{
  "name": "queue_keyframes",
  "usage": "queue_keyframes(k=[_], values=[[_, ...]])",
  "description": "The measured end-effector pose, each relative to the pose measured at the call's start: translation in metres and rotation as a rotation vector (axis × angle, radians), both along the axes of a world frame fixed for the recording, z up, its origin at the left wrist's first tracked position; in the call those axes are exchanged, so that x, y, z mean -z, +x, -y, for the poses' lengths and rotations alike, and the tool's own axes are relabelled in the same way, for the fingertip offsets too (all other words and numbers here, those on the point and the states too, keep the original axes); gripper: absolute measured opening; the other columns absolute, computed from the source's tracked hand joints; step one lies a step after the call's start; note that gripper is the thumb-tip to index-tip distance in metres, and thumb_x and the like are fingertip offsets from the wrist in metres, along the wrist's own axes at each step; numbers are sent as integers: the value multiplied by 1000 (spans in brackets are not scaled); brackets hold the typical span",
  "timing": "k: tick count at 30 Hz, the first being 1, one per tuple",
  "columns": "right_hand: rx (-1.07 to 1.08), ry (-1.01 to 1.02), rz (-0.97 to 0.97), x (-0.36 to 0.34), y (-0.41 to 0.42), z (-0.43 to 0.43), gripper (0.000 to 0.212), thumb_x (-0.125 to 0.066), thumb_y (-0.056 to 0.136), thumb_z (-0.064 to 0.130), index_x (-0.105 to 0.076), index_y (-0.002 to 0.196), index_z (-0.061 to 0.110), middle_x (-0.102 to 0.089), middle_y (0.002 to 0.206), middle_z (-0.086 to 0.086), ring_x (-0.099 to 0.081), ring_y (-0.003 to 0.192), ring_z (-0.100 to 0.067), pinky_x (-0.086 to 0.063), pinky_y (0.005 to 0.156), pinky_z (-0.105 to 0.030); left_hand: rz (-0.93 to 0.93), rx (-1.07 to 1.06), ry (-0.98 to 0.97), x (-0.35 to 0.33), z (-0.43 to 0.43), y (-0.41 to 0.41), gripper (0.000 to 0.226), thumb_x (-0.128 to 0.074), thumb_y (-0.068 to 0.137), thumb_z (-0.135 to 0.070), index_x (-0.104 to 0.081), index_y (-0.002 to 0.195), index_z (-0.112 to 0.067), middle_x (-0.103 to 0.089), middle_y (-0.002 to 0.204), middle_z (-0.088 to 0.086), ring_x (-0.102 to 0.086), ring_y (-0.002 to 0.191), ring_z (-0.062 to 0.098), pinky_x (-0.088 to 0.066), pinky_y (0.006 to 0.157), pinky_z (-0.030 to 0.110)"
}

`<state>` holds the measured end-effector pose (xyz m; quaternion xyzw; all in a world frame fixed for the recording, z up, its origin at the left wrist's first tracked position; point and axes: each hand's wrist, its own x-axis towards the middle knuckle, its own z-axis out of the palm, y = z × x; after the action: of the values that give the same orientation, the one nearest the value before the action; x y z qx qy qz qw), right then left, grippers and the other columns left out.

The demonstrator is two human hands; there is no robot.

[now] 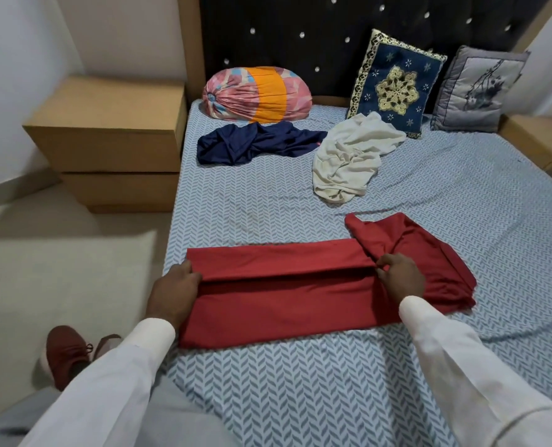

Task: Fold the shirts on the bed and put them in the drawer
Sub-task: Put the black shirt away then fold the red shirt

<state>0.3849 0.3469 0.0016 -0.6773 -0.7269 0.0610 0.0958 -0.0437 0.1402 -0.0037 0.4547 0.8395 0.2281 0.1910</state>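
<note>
The red shirt point(284, 304) lies across the near part of the bed point(300, 398), spread lengthways from left to right, with its far long edge turned over toward the person into a flat band; the shirt's right end is bunched and rumpled, one flap standing up behind the right hand point(400, 279). The left hand point(174, 291) sits at the shirt's left end, right at the bed's left edge; its fingers point(192, 277) curl onto the end of the folded band and grip the cloth there. The right hand's fingers point(385, 260) pinch the crease of the same band where it meets the bunched part, thumb and fingertips closed on the fabric; both sleeves are white.

The shirt's left end nearly reaches the mattress edge, beyond which the floor point(58, 269) drops away; a red shoe point(66, 353) shows there. Bare sheet stretches between the red shirt and the two other garments farther up: a navy shirt point(255, 143), crumpled near the left side, and a white shirt point(348, 159), crumpled just beside it to the right; more bare sheet lies to the right of the red shirt. A striped bolster point(258, 93), a blue cushion point(397, 85) and a grey cushion point(478, 88) lean by the dark headboard point(300, 33); a brown drawer unit point(113, 137) stands against the bed's left side near the head.
</note>
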Motion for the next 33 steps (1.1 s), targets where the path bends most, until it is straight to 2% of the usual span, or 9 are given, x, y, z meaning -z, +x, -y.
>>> queue_keyframes(k=[6, 9, 12, 15, 17, 20, 24, 28, 33], values=[[-53, -78, 76, 10, 2, -2, 10, -71, 80, 27, -73, 88, 22, -61, 93, -8, -61, 96, -34, -50, 73, -37, -595, 276, -86, 17, 5, -7, 11, -77, 64, -7, -67, 65, -12, -57, 73, 8, -56, 72, 32, -48, 53, 38], [-76, -143, 83, 15, 0, -3, 9, -70, 77, 27, -71, 85, 21, -59, 91, -7, -61, 96, -33, -51, 75, -38, -714, 198, -69, 10, 6, 2, 19, -50, 71, -6, -67, 63, -5, -59, 73, 16, -54, 76, 36, -46, 63, 42], [-56, -153, 82, 17, -4, -3, 14, -66, 76, 32, -68, 84, 21, -58, 91, -7, -62, 96, -32, -51, 77, -37, -614, 193, -79, 12, -11, 23, 44, -46, 73, -15, -69, 108, -2, -63, 116, 24, -54, 110, 41, -44, 91, 50], [4, -175, 61, 16, -14, -8, 40, -53, 74, 54, -67, 88, 19, -62, 99, -10, -62, 100, -31, -52, 83, -38, -338, 445, -66, 14, -37, 65, 71, -47, 86, -33, -31, 154, -19, -19, 162, 19, -15, 149, 40, -21, 119, 54], [126, -128, -30, 12, -25, -14, 55, -54, 78, 63, -62, 105, 16, -58, 113, -14, -58, 109, -35, -49, 91, -43, -209, 615, -133, 10, -55, 102, 77, -44, 94, -54, -7, 158, -32, 9, 165, 11, 11, 151, 33, -5, 122, 52], [195, -19, -1, 7, -41, -31, 73, -68, 80, 54, -42, 131, 9, -42, 134, -19, -43, 124, -41, -45, 94, -49, -142, 702, -352, 12, -67, 142, 98, -45, 83, -75, 12, 154, -41, 25, 162, 7, 26, 147, 35, 11, 116, 61], [107, -108, 215, 12, -59, -63, 67, -60, 83, 33, -33, 142, 16, -39, 141, -15, -38, 127, -38, -44, 94, -51, -275, 696, -464, 29, -65, 153, 111, -50, 75, -81, 19, 152, -40, 29, 160, 9, 30, 144, 39, 14, 111, 68], [156, -158, 257, 13, -63, -89, 62, -55, 87, 31, -32, 143, 18, -51, 137, -11, -44, 128, -34, -36, 101, -54, -277, 650, -463, 25, -71, 159, 121, -60, 72, -78, 19, 153, -37, 21, 163, 10, 22, 147, 40, 7, 111, 70], [332, -164, -357, 0, -37, -115, 39, -63, 82, 29, -61, 116, 8, -65, 121, -15, -60, 117, -33, -43, 101, -40, -303, 626, -511, 15, -79, 164, 129, -70, 68, -74, 17, 154, -33, 11, 164, 11, 12, 148, 43, -3, 110, 74]])
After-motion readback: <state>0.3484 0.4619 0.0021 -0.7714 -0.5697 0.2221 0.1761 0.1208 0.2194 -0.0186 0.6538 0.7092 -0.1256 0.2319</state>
